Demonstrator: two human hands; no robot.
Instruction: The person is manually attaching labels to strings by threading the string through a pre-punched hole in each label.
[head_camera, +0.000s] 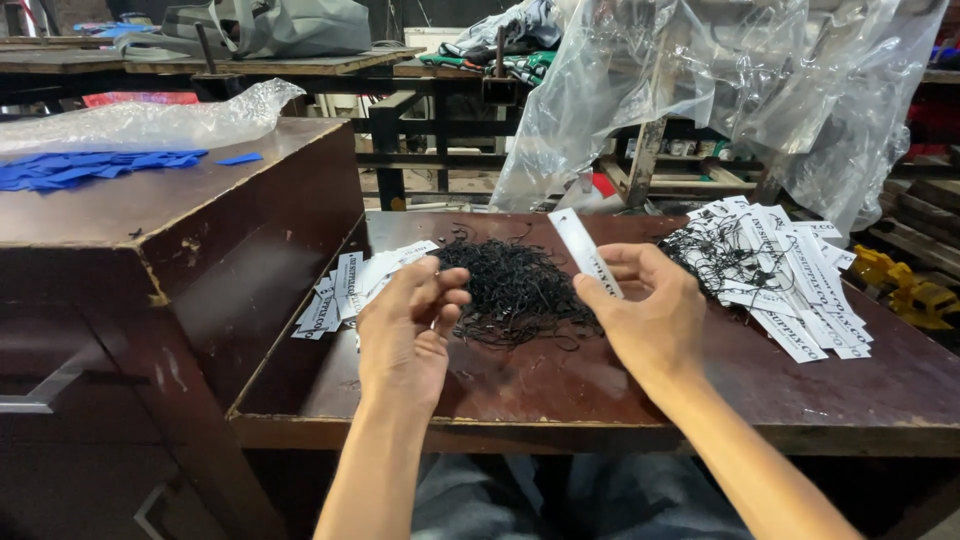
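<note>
My right hand (648, 312) holds a narrow white paper tag (584, 248) upright between thumb and fingers, above the low brown table (560, 395). My left hand (408, 325) has its fingertips pinched together beside a heap of thin black strings (515, 288); a fine strand seems to be between the fingers, but it is too small to be sure. A loose stack of white tags (350, 285) lies left of the heap. At the right lies a pile of white tags with black strings threaded on them (785, 270).
A taller dark brown cabinet (150, 240) stands at the left, with blue pieces (90, 168) and a clear plastic bag (150, 120) on top. A large clear plastic sheet (720, 90) hangs behind the table. A yellow toy vehicle (905, 285) sits at far right.
</note>
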